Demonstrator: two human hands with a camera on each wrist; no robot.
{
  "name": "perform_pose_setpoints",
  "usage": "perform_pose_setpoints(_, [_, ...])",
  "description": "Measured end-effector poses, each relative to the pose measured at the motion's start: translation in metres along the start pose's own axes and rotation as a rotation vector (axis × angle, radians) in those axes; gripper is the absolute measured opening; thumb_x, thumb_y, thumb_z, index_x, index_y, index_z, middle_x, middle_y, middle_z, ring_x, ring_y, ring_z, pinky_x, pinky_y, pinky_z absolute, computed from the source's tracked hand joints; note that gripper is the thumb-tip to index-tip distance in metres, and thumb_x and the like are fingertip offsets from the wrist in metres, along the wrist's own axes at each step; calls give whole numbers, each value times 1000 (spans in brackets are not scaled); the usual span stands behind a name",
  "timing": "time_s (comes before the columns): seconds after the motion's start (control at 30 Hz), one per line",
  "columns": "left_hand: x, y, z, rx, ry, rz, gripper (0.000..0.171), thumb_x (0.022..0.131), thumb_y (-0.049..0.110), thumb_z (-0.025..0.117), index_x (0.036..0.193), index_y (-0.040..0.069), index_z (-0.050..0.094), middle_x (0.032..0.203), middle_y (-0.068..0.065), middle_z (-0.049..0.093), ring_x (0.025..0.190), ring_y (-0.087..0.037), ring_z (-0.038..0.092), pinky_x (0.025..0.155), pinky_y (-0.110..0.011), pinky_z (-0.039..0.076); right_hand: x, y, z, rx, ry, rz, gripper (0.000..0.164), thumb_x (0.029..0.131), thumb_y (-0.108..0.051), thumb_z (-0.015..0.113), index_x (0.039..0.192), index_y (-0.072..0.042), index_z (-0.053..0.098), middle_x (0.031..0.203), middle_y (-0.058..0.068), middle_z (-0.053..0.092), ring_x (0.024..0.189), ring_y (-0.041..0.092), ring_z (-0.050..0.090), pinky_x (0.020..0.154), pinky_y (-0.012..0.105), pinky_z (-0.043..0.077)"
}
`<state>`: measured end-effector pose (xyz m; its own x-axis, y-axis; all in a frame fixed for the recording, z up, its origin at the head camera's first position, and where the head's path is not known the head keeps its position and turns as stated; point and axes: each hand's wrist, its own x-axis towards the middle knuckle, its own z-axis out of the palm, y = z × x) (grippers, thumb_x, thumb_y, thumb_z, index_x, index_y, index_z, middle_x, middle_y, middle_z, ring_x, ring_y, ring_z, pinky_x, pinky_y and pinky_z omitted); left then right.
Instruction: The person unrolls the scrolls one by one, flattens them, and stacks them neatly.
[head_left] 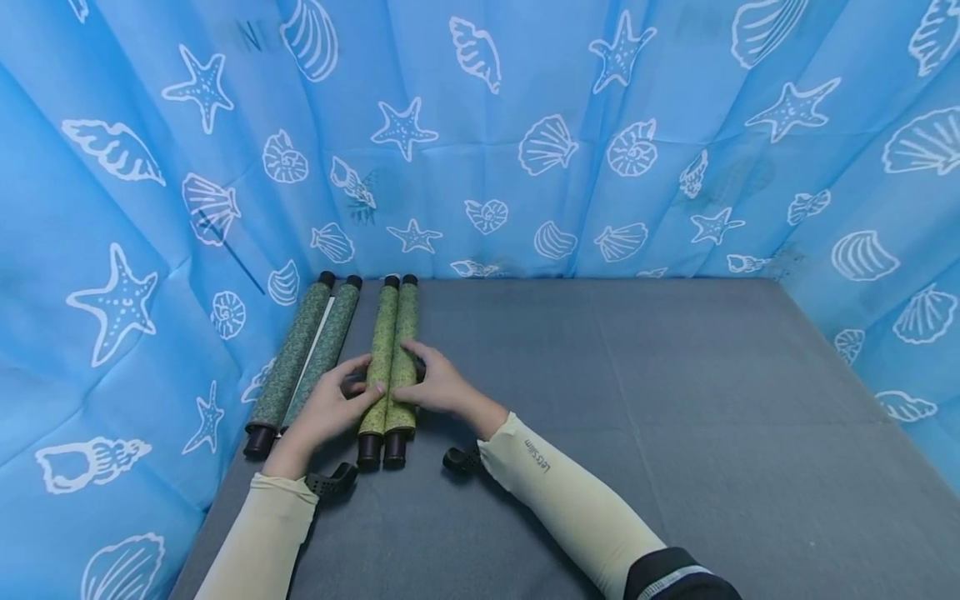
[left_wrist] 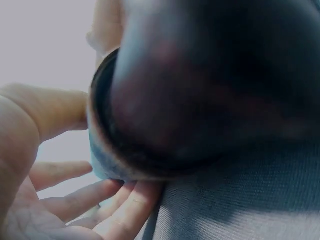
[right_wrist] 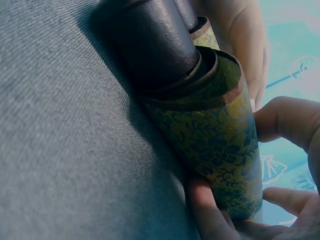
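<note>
A yellow-green patterned hanging scroll, rolled into two parallel rolls with dark rod ends, lies on the grey table left of the middle. My left hand grips the left roll, thumb on top and fingers along its outer side. In the left wrist view, a dark rod end blocks much of the scene, with the fingers touching the roll's edge. The right roll is gripped by my right hand. In the right wrist view, its thumb and fingers surround the flower-patterned roll, whose end layers have spread loosely.
Left of my hands lies a second scroll, dark green, also in two rolls with a white strip between them. Grey cloth covers the table. A blue curtain with white shells hangs behind and along both sides.
</note>
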<state>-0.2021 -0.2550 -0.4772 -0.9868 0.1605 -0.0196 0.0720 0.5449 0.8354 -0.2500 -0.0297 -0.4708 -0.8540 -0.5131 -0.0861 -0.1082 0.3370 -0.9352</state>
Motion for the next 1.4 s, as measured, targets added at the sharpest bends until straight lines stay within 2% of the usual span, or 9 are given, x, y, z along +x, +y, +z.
perform_pose_setpoints(0.13, [0, -1, 1, -67, -20, -22, 81, 103, 34, 73, 167, 5, 32, 162, -26, 43, 140, -52, 54, 98, -53, 61, -3, 1, -2, 4, -4, 0, 87, 94, -16, 78, 168, -19, 33, 174, 8, 31, 146, 37, 50, 100, 47, 57])
perform_pose_setpoints(0.23, [0, 1, 2, -93, -30, -39, 84, 102, 34, 74, 168, 6, 30, 162, -25, 42, 142, -51, 52, 96, -49, 62, -5, -1, -5, 13, -14, -4, 87, 94, -14, 78, 168, -20, 33, 174, 8, 31, 140, 36, 54, 89, 42, 57])
perform_pose_setpoints(0.43, [1, 10, 9, -142, -20, -19, 85, 100, 33, 77, 167, 7, 32, 160, -23, 43, 140, -47, 55, 92, -36, 60, -11, -2, -15, 39, -11, -14, 87, 93, -12, 77, 168, -21, 34, 173, 11, 32, 144, 37, 50, 83, 38, 55])
perform_pose_setpoints(0.63, [5, 22, 19, -182, -12, 5, 83, 100, 31, 77, 167, 9, 32, 162, -22, 42, 143, -47, 53, 96, -36, 60, -21, 0, -30, 49, 3, -44, 86, 93, -12, 76, 168, -23, 34, 171, 11, 35, 135, 36, 59, 78, 38, 56])
perform_pose_setpoints(0.9, [9, 38, 40, -222, -40, 56, 82, 99, 30, 78, 166, 9, 35, 158, -21, 45, 139, -47, 56, 95, -39, 61, -46, 5, -54, 28, 31, -38, 87, 92, -16, 76, 167, -29, 35, 167, 9, 40, 133, 35, 60, 77, 37, 56])
perform_pose_setpoints(1.23, [18, 61, 68, -260, -52, 95, 82, 97, 29, 81, 165, 12, 39, 156, -19, 45, 136, -45, 58, 97, -46, 62, -74, 12, -81, -5, 104, -47, 87, 91, -16, 79, 167, -29, 37, 169, 5, 38, 139, 39, 54, 89, 46, 60])
perform_pose_setpoints(1.4, [23, 73, 79, -256, -72, 113, 83, 96, 30, 82, 165, 12, 39, 156, -19, 44, 135, -43, 59, 96, -44, 63, -87, 14, -94, -21, 131, -67, 87, 91, -15, 79, 167, -26, 37, 172, 3, 34, 142, 41, 52, 93, 49, 60])
